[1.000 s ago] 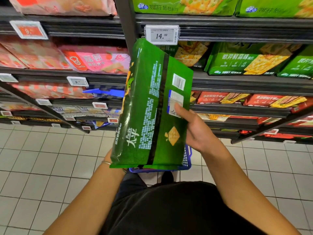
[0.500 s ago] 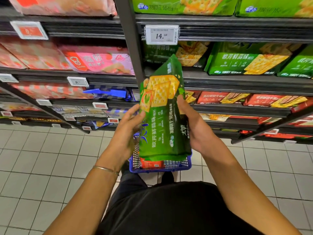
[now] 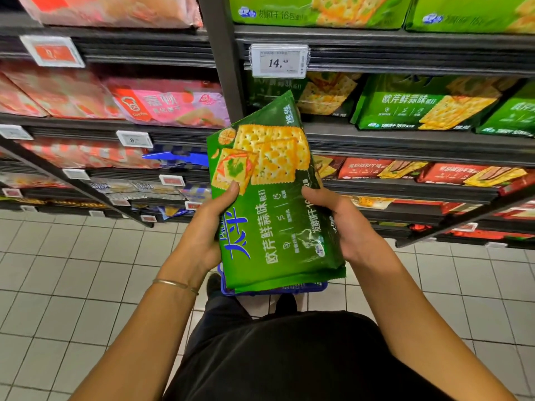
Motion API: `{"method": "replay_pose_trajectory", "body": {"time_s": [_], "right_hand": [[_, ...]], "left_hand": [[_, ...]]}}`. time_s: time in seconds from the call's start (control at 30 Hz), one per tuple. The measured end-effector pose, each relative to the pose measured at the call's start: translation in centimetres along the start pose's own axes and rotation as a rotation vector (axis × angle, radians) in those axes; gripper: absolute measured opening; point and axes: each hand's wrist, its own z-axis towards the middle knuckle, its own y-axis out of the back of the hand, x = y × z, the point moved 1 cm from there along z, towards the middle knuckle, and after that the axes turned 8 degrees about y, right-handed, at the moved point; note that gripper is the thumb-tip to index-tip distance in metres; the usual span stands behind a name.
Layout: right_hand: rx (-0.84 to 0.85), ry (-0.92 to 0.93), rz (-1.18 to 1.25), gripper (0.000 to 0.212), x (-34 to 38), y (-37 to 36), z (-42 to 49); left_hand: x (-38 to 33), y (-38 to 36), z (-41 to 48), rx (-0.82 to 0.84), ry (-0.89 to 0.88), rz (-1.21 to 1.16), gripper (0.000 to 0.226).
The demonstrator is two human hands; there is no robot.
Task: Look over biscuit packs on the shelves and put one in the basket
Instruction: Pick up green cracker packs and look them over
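Left wrist: you wear a thin pale metal bangle (image 3: 170, 283) — one plain, narrow band, just behind your left hand (image 3: 202, 235).
Right hand: your right hand (image 3: 347, 227) is bare, and so is its wrist.
Arms: both your forearms are uncovered from the wrists down to the lower edge of the view.
Torso: a loose plain black fabric top (image 3: 289, 357) covers you — matte, unmarked, with a rounded hem.
Legs: dark creased trousers (image 3: 227, 311) show below that hem on your left side.
Feet: your dark left shoe (image 3: 213, 285) and dark right shoe (image 3: 286, 303) point forward; their detail is too dim to tell.
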Motion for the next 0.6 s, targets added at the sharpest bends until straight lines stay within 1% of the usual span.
{"method": "replay_pose_trajectory", "body": {"time_s": [0.07,0.1,0.2,0.23,0.3,0.33,0.37,0.4,0.47,0.5,0.6], "right_hand": [[0.022,0.049,-0.03,0.028,0.0,0.3,0.3],[0.029,0.073,-0.044,0.033,0.0,0.4,0.5],[0.028,0.076,-0.032,0.05,-0.3,0.9,0.9],[0.007,0.061,-0.02,0.051,-0.6,0.9,1.0],[-0.084,0.034,-0.006,0.049,-1.3,0.8,1.3],[-0.146,0.016,0.004,0.052,-1.6,0.7,1.5],[-0.201,-0.005,0.018,0.056,-1.8,0.7,1.6],[-0.236,-0.029,0.04,0.056,-1.9,0.7,1.6],[-0.246,-0.068,0.081,0.046,-1.8,0.9,1.5],[-0.237,-0.085,0.087,0.042,-1.6,1.0,1.4],[-0.197,-0.141,0.056,0.038,-0.8,1.1,1.3]], "left_hand": [[0.0,0.3,-0.1,-0.054,-0.028,0.024,0.056],[-0.1,0.4,-0.2,-0.072,-0.054,0.045,0.062],[-0.8,0.5,-0.4,-0.071,-0.165,0.146,0.056],[-1.0,0.3,-0.6,-0.072,-0.192,0.184,0.056],[-1.6,-0.1,-0.8,-0.074,-0.218,0.248,0.062],[-1.9,-0.3,-0.8,-0.066,-0.225,0.27,0.061],[-2.2,-0.5,-0.9,-0.047,-0.231,0.288,0.055],[-2.6,-0.5,-1.0,-0.018,-0.236,0.299,0.046],[-3.2,-0.3,-1.3,0.043,-0.221,0.27,0.035],[-3.4,-0.3,-1.5,0.057,-0.201,0.244,0.035],[-3.5,-0.4,-1.6,0.034,-0.079,0.236,0.052]]}}
